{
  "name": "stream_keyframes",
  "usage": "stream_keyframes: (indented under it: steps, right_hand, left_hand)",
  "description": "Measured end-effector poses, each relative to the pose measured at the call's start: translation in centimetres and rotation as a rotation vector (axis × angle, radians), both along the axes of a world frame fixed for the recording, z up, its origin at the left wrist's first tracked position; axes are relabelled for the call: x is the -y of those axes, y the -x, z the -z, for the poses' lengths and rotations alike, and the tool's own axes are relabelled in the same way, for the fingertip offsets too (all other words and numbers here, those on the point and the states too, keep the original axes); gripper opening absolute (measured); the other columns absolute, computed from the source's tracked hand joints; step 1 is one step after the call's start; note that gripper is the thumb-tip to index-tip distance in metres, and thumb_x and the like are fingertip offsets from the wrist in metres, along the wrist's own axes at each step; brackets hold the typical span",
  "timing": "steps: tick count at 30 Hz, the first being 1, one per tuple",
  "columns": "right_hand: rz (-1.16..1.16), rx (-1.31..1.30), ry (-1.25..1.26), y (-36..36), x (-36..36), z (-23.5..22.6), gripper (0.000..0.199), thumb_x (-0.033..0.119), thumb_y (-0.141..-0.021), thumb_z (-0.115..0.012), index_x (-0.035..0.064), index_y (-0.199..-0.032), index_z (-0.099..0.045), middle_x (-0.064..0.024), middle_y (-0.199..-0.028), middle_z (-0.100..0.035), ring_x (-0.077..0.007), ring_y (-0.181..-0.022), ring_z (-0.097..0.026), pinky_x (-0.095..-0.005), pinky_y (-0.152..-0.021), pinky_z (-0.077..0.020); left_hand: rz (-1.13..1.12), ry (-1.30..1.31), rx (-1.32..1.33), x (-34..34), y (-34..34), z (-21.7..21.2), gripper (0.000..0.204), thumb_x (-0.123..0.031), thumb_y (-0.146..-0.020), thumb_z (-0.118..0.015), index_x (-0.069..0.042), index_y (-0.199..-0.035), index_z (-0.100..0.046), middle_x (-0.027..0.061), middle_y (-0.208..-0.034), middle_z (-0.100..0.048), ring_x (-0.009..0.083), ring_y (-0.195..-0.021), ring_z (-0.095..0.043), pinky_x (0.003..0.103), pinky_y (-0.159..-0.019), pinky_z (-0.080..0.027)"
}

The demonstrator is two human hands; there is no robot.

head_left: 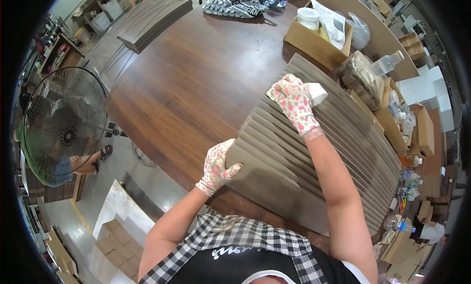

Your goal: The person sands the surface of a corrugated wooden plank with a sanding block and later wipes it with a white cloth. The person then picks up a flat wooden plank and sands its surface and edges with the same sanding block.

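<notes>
A grey-brown ribbed panel (314, 151) lies slantwise on the brown wooden table in front of me. My left hand (217, 167), in a white glove with pink spots, grips the panel's near left edge, its thumb on the top face. Over the far part of the ribs, my right hand (294, 100) wears a matching glove and is closed. A white wad or pad (318, 93), its exact kind unclear, sticks out of the right side of that hand. The fingertips of my right hand are turned away and partly hidden.
Along the right stand a cardboard box (314, 41) with a white tub, a wrapped block (362, 78) and a clear bottle (387, 64). A patterned bag (235, 4) sits at the table's far edge. To the left are a fan (68, 132), a person behind it, and stacked panels (154, 21).
</notes>
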State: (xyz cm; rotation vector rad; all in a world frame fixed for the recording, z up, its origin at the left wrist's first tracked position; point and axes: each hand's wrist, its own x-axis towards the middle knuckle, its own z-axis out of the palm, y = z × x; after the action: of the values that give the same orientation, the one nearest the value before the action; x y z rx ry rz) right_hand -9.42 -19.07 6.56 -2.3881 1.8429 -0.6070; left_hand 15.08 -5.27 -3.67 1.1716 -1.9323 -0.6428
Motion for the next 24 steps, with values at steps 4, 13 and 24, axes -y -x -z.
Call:
stream_keyframes:
  steps: [4, 13, 24]
  right_hand:
    - [-0.056, 0.072, -0.008, -0.8, 1.0, 0.1, 0.011, 0.021, -0.081, -0.064, 0.0115, -0.085, -0.067, -0.0073, -0.095, -0.06, -0.0288, -0.094, -0.056, -0.0403, -0.082, -0.0459]
    - [-0.022, -0.018, 0.019, -1.9, 1.1, -0.1, 0.008, 0.018, -0.079, -0.065, 0.0118, -0.075, -0.063, -0.0084, -0.092, -0.059, -0.0277, -0.092, -0.057, -0.0412, -0.078, -0.046]
    - [0.005, 0.011, 0.121, -3.1, 0.9, 0.2, 0.012, 0.021, -0.08, -0.064, 0.0115, -0.073, -0.063, -0.0085, -0.089, -0.059, -0.0289, -0.087, -0.057, -0.0415, -0.078, -0.0449]
  left_hand:
    - [0.033, -0.034, 0.008, 0.0, -0.2, -0.5, 0.065, -0.045, -0.077, -0.068, -0.004, -0.125, -0.053, 0.0142, -0.123, -0.058, 0.0322, -0.113, -0.054, 0.042, -0.098, -0.04]
    - [0.037, -0.033, 0.016, 0.3, -0.2, -0.8, 0.068, -0.049, -0.077, -0.066, -0.003, -0.124, -0.053, 0.0151, -0.123, -0.058, 0.0326, -0.112, -0.054, 0.043, -0.097, -0.04]
    - [0.062, -0.093, 0.016, 0.1, -0.4, -0.2, 0.069, -0.043, -0.074, -0.07, -0.003, -0.127, -0.052, 0.015, -0.124, -0.057, 0.0328, -0.114, -0.053, 0.043, -0.098, -0.039]
